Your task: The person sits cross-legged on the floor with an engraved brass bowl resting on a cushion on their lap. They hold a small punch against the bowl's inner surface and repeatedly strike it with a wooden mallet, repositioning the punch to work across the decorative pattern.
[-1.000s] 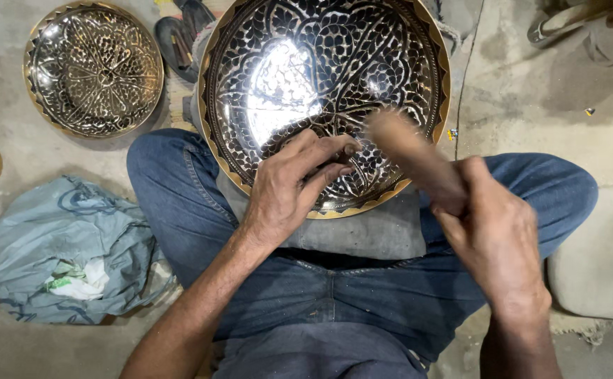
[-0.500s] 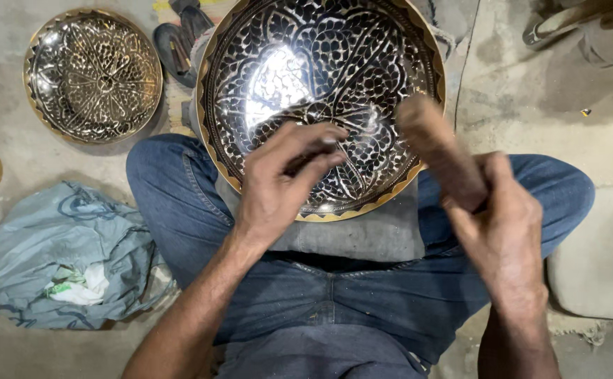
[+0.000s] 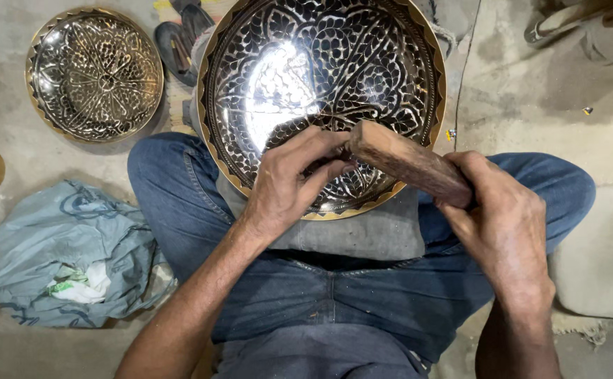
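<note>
The right hand (image 3: 506, 224) is closed tight around a thick wooden block (image 3: 408, 163), used here like a mallet, its far end lying over the near part of the large engraved metal plate (image 3: 320, 70). The left hand (image 3: 289, 184) is pinched shut, fingertips gathered just under that end of the block; it probably holds a small chisel or punch against the metal, though the tool itself is hidden by the fingers. The plate rests tilted on the person's lap, propped on a grey cloth pad (image 3: 363, 231) across the blue jeans, its brass-coloured rim toward the body. As for progress, nearly all of the plate's visible face already carries a dense floral and scale pattern, bright lines against a dark ground, so the engraving looks far advanced; what is left seems to be detail in the band near the lower rim, where the hands are working. A smaller patterned plate (image 3: 94, 74) lies on the concrete floor at the upper left, apparently finished, and a crumpled grey-blue bag (image 3: 68, 256) sits beside the left knee.
</note>
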The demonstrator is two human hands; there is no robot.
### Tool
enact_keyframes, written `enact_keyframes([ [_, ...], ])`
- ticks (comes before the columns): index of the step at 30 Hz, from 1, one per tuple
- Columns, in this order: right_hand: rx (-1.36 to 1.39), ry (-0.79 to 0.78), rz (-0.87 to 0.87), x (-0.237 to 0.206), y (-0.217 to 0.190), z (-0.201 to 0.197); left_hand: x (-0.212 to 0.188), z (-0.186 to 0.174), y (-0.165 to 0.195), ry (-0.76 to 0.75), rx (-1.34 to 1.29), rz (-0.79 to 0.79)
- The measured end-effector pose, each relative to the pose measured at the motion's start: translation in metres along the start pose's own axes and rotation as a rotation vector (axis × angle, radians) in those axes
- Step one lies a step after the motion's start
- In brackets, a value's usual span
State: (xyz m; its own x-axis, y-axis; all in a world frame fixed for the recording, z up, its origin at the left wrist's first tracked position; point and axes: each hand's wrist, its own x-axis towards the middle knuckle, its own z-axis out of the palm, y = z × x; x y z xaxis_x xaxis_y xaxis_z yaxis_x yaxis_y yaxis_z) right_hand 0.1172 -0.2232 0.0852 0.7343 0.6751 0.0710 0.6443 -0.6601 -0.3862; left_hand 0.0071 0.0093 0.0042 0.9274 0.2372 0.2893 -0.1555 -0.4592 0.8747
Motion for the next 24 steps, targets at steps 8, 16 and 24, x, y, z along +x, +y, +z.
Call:
enact_keyframes([
  [8, -0.129, 0.08, -0.05, -0.006, 0.005, -0.002, -0.001, -0.004, 0.008, -0.007, 0.049, -0.018],
  [16, 0.246, 0.207, 0.1, -0.011, 0.017, 0.011, -0.003, 0.001, 0.007, 0.01, 0.055, 0.013],
  [24, -0.069, 0.222, -0.115, -0.006, 0.007, 0.007, -0.004, 0.006, -0.005, 0.015, 0.083, 0.025],
])
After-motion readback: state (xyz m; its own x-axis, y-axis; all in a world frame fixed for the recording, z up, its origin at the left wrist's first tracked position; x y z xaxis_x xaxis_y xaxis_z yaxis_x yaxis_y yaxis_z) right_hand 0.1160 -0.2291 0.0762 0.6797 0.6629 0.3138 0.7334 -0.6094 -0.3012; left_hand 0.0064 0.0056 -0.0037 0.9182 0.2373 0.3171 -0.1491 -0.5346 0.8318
